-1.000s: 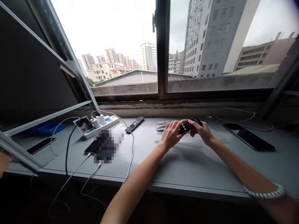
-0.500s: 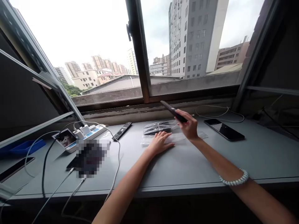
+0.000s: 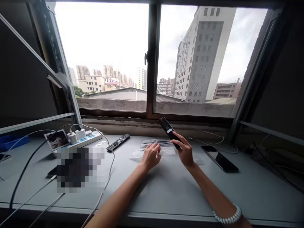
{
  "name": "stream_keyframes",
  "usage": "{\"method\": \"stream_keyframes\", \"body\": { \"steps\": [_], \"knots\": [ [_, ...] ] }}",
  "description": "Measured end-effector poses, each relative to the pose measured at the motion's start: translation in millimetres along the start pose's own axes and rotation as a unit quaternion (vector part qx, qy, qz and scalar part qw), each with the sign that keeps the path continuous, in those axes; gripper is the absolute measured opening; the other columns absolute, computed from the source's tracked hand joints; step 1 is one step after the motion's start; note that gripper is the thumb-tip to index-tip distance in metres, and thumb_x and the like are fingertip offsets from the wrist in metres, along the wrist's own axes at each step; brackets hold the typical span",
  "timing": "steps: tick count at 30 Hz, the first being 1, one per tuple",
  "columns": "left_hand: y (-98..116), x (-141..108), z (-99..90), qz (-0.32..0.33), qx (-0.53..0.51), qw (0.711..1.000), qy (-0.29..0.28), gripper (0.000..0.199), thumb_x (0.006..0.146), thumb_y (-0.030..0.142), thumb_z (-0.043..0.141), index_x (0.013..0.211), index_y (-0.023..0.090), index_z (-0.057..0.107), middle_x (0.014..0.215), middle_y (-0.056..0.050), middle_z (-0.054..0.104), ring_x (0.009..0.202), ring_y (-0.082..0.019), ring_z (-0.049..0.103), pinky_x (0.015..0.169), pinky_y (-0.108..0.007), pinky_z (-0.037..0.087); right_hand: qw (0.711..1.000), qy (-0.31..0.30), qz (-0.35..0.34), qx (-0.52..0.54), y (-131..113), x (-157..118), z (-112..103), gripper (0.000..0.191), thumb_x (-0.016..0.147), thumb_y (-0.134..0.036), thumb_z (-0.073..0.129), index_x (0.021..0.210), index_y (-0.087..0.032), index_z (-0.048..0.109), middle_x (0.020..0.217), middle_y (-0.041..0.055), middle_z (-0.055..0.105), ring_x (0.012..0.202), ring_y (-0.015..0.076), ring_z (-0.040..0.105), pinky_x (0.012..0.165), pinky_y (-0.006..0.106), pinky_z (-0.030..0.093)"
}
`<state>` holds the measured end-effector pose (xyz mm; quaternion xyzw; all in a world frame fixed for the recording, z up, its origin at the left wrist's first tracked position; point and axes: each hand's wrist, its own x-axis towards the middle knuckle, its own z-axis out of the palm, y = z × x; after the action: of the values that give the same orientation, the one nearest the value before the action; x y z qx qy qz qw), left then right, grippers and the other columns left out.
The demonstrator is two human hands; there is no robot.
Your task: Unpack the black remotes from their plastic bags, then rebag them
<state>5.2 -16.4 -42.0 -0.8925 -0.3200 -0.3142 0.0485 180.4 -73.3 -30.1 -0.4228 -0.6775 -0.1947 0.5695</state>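
Note:
My right hand (image 3: 185, 153) grips a slim black remote control (image 3: 164, 124) by its lower end. It is raised and tilted above the desk, and its back, bearing a white label, faces me. My left hand (image 3: 150, 155) rests over clear plastic bags (image 3: 136, 153), its fingers loosely bent and a gap showing between thumb and forefinger. Dark items show inside the bags, partly hidden by that hand. A second black remote control (image 3: 118, 142), buttons up, lies to the left of the bags.
A black phone (image 3: 219, 158) lies at the right on the grey desk (image 3: 171, 196). At the left are a power strip (image 3: 89, 139) with plugs, a small picture (image 3: 57, 140), a blurred-out dark device (image 3: 73, 171) and several cables. A window (image 3: 114, 47) rises behind the desk.
My right hand has turned the remote so that its labelled back faces me. My left hand's spread fingers have bent inward over the bags. The head view has tilted up and levelled.

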Motion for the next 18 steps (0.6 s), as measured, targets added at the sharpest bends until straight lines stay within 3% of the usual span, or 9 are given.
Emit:
{"method": "stream_keyframes", "body": {
  "steps": [3,6,12,15,18],
  "knots": [
    [-3,0,-0.1,-0.018,-0.008,1.0,0.014,0.025,0.067,-0.003,0.041,0.075,0.02,0.048,0.087,-0.001,0.059,0.078,-0.017,0.055,0.08,-0.029,0.041,1.0,0.011,-0.001,-0.012,2,-2,1,0.044,0.071,0.003,0.035,0.084,-0.025,0.067,0.122,0.0032,0.058,0.112,0.0218,0.055,0.089,0.035,0.047],
    [-4,-2,-0.8,-0.05,-0.017,0.998,0.043,0.04,0.061,-0.008,0.037,0.089,0.019,0.048,0.087,-0.001,0.06,0.084,-0.018,0.055,0.084,-0.03,0.039,1.0,-0.002,-0.008,-0.017,4,-5,2,0.043,0.071,0.002,0.035,0.082,-0.025,0.066,0.121,0.0024,0.059,0.111,0.0221,0.056,0.086,0.036,0.048],
    [-5,-2,-6.6,-0.082,0.019,0.994,0.072,0.057,0.066,0.003,0.052,0.12,0.019,0.042,0.101,-0.006,0.058,0.099,-0.024,0.05,0.091,-0.038,0.036,0.999,-0.023,-0.007,-0.023,7,-8,2,0.045,0.067,0.002,0.034,0.08,-0.026,0.066,0.122,0.0003,0.059,0.112,0.0217,0.055,0.087,0.036,0.048],
    [-5,-2,-6.3,-0.076,0.053,0.994,0.058,0.049,0.072,0.014,0.061,0.119,0.021,0.048,0.102,-0.007,0.056,0.1,-0.026,0.048,0.091,-0.04,0.036,0.999,-0.033,0.002,-0.026,10,-10,2,0.041,0.072,-0.001,0.036,0.079,-0.027,0.067,0.121,-0.0002,0.06,0.11,0.0221,0.057,0.086,0.036,0.049],
    [-4,-3,-2.4,-0.064,0.077,0.994,0.046,0.021,0.082,0.013,0.053,0.1,0.021,0.06,0.101,-0.007,0.055,0.099,-0.024,0.048,0.091,-0.039,0.037,0.998,-0.046,0.019,-0.03,13,-12,4,0.035,0.078,-0.007,0.041,0.078,-0.028,0.068,0.12,-0.0003,0.06,0.106,0.0232,0.059,0.085,0.037,0.05]
  ]
}}
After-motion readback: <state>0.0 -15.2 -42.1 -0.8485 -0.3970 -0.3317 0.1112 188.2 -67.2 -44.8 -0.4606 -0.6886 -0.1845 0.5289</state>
